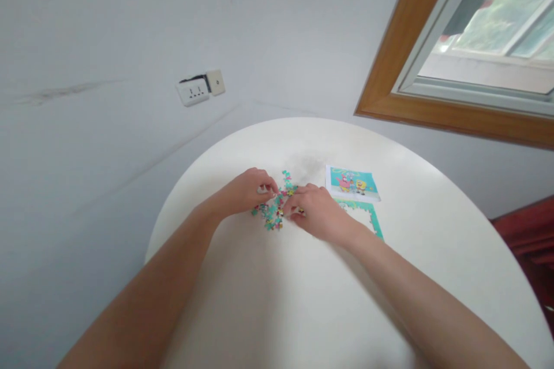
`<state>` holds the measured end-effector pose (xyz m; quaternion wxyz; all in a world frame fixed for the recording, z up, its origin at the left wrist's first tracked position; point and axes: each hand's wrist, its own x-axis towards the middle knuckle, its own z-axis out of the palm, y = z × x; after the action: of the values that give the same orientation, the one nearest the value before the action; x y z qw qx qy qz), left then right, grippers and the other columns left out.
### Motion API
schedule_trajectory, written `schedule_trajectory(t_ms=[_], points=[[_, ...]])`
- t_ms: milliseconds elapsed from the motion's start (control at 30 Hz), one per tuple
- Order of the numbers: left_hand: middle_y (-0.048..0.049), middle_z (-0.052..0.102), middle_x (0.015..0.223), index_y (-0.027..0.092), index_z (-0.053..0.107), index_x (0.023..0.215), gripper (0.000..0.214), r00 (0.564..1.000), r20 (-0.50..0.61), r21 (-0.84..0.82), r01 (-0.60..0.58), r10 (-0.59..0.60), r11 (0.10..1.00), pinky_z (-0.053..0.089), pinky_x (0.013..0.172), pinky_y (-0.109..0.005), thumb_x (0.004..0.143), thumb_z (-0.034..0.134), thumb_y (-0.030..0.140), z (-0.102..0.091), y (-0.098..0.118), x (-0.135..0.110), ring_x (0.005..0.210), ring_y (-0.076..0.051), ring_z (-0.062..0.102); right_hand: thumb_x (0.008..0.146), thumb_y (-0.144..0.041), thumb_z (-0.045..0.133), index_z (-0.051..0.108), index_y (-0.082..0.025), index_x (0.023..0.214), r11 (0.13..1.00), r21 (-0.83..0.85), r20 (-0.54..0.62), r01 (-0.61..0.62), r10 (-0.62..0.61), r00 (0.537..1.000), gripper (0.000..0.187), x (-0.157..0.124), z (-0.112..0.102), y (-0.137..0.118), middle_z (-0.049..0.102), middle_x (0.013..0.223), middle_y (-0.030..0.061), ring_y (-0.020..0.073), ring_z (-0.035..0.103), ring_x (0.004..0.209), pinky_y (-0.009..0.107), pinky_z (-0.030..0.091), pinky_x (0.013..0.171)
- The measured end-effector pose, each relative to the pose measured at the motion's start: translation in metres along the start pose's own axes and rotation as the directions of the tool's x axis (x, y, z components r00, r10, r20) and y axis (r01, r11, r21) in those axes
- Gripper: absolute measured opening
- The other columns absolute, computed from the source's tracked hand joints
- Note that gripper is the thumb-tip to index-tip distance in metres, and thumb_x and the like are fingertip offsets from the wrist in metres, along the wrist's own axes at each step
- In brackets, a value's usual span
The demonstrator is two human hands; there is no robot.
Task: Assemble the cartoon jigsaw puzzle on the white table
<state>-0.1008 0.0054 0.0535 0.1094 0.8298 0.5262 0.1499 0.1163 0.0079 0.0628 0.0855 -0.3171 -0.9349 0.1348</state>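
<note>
A heap of small teal and multicoloured jigsaw pieces (277, 207) lies near the middle of a round white table (242, 300). My left hand (246, 191) rests at the heap's left edge with its fingers curled, pinching at the pieces. My right hand (314, 210) sits at the heap's right edge, fingers bent down onto the pieces. What either hand holds is too small to make out. A cartoon puzzle picture card (352, 183) lies just right of my right hand. Below it is a teal-bordered puzzle frame (367, 216), partly hidden by my right wrist.
The table stands in a corner against a pale wall with a white socket plate (194, 91) and a small switch (216, 82). A wood-framed window (471, 52) is at the upper right. Dark red furniture (530, 242) shows past the table's right edge.
</note>
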Motion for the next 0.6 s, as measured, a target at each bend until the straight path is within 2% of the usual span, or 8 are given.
schedule_trajectory(t_ms=[233,367,467,600], points=[[-0.0038,0.069,0.085,0.018,0.071,0.090,0.020,0.998,0.060,-0.068,-0.011,0.015,0.998,0.044,0.073,-0.026,0.078,0.058,0.027,0.003,-0.004,-0.002,0.080,-0.018,0.061,0.078,-0.019,0.065,0.071,-0.026,0.095,0.997,0.065,0.023,0.045,-0.046,0.999,0.019,-0.001,0.007,0.004,0.066,0.102,0.0038,0.0215,0.055,0.098,0.035,0.039,0.086],[-0.0042,0.068,0.086,0.018,0.071,0.091,0.021,0.996,0.091,-0.077,-0.018,0.025,0.997,0.044,0.074,-0.027,0.078,0.058,0.029,0.006,-0.005,-0.001,0.081,-0.018,0.060,0.081,-0.029,0.066,0.071,-0.025,0.095,0.999,0.044,0.033,0.030,-0.031,0.999,0.016,0.000,0.010,0.000,0.066,0.102,0.0046,0.0233,0.055,0.100,0.037,0.039,0.086],[-0.0044,0.069,0.086,0.017,0.071,0.089,0.020,0.994,0.106,-0.092,-0.003,0.013,0.996,0.044,0.074,-0.027,0.077,0.059,0.027,0.006,-0.002,-0.001,0.081,-0.018,0.060,0.082,-0.037,0.065,0.071,-0.025,0.098,1.000,0.023,0.037,0.004,-0.004,0.999,0.021,0.000,0.012,-0.004,0.065,0.104,0.0062,0.0249,0.055,0.102,0.038,0.039,0.085],[-0.0037,0.069,0.085,0.018,0.070,0.089,0.020,0.993,0.117,-0.120,0.019,-0.005,0.993,0.044,0.072,-0.026,0.076,0.059,0.027,0.006,0.001,0.000,0.080,-0.018,0.061,0.082,-0.038,0.065,0.070,-0.026,0.098,1.000,-0.001,0.048,0.011,-0.011,0.999,0.020,0.000,0.015,-0.008,0.064,0.104,0.0066,0.0246,0.054,0.104,0.037,0.039,0.084]])
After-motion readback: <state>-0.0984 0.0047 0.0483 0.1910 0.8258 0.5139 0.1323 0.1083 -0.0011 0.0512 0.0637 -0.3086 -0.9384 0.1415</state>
